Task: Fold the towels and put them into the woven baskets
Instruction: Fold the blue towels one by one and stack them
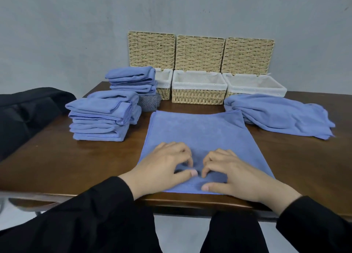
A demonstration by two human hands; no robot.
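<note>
A blue towel (pixel 198 130) lies spread flat on the brown table (pixel 57 157), reaching the front edge. My left hand (pixel 162 167) and my right hand (pixel 232 178) sit side by side on its near middle. Their fingers are curled and the fingertips and thumbs pinch the cloth. Three open woven baskets with white liners stand at the back: left (pixel 164 88), middle (pixel 198 96) and right (pixel 266 88), lids raised against the wall. The left one is partly hidden by towels. The parts of the basket interiors I can see hold no towels.
Two stacks of folded blue towels stand on the left, one near (pixel 99 119) and one farther back (pixel 133 80). A loose heap of unfolded blue towels (pixel 276 115) lies on the right. A grey striped cloth (pixel 148 101) sits behind the stacks. A black chair (pixel 22 111) is at the far left.
</note>
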